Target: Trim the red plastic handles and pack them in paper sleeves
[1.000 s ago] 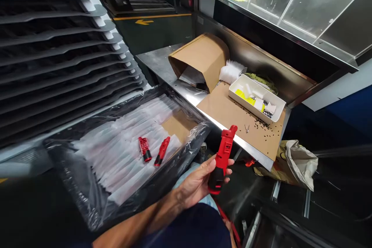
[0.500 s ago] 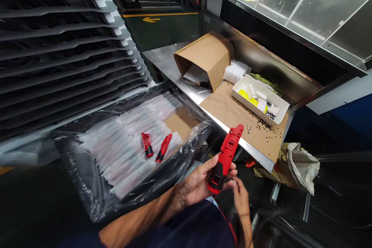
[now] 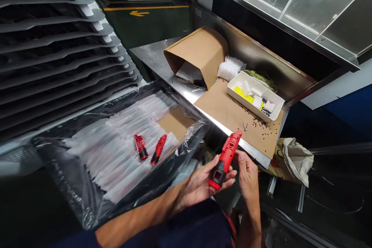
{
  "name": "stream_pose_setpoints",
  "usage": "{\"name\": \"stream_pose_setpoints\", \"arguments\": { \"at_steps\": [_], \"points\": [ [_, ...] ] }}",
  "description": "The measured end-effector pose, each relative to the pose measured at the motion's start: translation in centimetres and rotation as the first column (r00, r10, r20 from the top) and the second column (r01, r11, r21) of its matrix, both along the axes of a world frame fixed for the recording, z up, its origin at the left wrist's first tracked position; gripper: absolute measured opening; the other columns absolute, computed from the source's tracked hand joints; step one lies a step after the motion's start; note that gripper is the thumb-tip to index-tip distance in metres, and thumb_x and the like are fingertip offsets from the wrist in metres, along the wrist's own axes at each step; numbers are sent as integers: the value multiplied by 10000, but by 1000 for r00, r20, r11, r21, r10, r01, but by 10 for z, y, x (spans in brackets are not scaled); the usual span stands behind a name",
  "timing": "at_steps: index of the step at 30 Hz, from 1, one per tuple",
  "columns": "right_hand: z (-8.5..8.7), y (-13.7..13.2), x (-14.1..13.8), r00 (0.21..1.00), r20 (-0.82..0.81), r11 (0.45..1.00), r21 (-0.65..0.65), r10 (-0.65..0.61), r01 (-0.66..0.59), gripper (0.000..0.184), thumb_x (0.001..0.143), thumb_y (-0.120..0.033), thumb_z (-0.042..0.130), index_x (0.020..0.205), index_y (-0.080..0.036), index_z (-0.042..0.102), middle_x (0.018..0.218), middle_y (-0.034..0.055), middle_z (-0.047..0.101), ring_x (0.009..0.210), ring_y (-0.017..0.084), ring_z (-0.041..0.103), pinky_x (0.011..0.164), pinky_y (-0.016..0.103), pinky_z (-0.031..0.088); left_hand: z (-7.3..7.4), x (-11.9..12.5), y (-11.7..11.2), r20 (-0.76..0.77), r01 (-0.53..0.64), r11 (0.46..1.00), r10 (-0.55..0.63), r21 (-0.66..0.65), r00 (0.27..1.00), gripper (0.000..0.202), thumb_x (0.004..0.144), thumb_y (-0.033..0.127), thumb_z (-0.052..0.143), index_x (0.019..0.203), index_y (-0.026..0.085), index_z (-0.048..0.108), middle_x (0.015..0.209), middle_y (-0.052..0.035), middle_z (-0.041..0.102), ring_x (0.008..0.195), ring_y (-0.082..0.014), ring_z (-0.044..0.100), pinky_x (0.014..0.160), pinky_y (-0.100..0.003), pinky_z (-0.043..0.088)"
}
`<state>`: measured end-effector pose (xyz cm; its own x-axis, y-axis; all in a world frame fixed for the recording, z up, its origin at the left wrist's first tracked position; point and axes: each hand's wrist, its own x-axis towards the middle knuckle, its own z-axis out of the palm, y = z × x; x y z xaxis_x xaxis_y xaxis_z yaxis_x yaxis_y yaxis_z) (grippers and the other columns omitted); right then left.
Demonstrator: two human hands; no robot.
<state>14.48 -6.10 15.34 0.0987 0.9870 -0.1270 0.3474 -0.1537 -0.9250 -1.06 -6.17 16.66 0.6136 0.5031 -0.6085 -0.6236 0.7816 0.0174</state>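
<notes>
A red and black plastic tool housing (image 3: pixel 226 159) rests in my left hand (image 3: pixel 197 186), the thumb on one side and the fingers curled round the other. Close against the housing's right side is my right hand (image 3: pixel 248 172), its thumb and forefinger pinched together. Whatever they may hold is too small or hidden to tell. To the left, two smaller red and black housing pieces, one (image 3: pixel 141 147) and another (image 3: pixel 158 149), lie on a layer of white-wrapped items (image 3: pixel 116 143) in a tray lined with black plastic (image 3: pixel 78 201).
A metal workbench (image 3: pixel 154 56) carries a cardboard sheet (image 3: pixel 212 102) with scattered small dark pieces, a small metal item (image 3: pixel 245 126), a white bin (image 3: pixel 252 102) and an opened cardboard box (image 3: pixel 200 52). Stacked grey trays (image 3: pixel 58 50) stand left; a sack (image 3: pixel 296 161) is at right.
My right hand has risen from below the housing to its right side, with thumb and forefinger now pinched. My left hand still holds the housing. The view has shifted slightly.
</notes>
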Motion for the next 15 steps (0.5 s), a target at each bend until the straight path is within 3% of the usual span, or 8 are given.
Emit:
{"name": "stream_pose_setpoints", "arguments": {
  "at_steps": [4,8,11,15],
  "points": [
    [0,4,-4,1000,-24,1000,17,-5,5,550,1016,-614,413,1075,-197,767,982,66,771,901,213,690,847,291,504,-14,-7,2,72,21,1000,-20,-5,997,515,1075,420,447,1273,-9,652,931,-143,799,860,-174,769,1026,-318,505],
    [8,6,-10,1000,6,999,34,22,-22,523,1028,-588,406,1034,-206,763,995,65,775,847,198,684,851,293,506,-26,-15,4,199,21,1000,-18,-10,980,447,1029,415,570,1136,7,715,919,-141,803,906,-199,776,1020,-336,508],
    [13,6,-14,999,16,997,54,51,-52,496,1034,-570,409,1030,-221,763,1010,58,775,876,199,693,845,289,510,-29,-21,5,304,3,1000,4,-24,953,342,973,366,680,1006,32,741,864,-102,800,943,-225,774,1020,-374,503],
    [16,7,-18,998,11,996,60,60,-60,488,1022,-576,430,1039,-222,765,1020,70,783,930,221,718,854,309,531,-27,-29,7,417,0,999,18,-43,909,258,935,298,738,1058,71,741,850,-60,791,942,-207,768,1012,-364,480]
  ]
}}
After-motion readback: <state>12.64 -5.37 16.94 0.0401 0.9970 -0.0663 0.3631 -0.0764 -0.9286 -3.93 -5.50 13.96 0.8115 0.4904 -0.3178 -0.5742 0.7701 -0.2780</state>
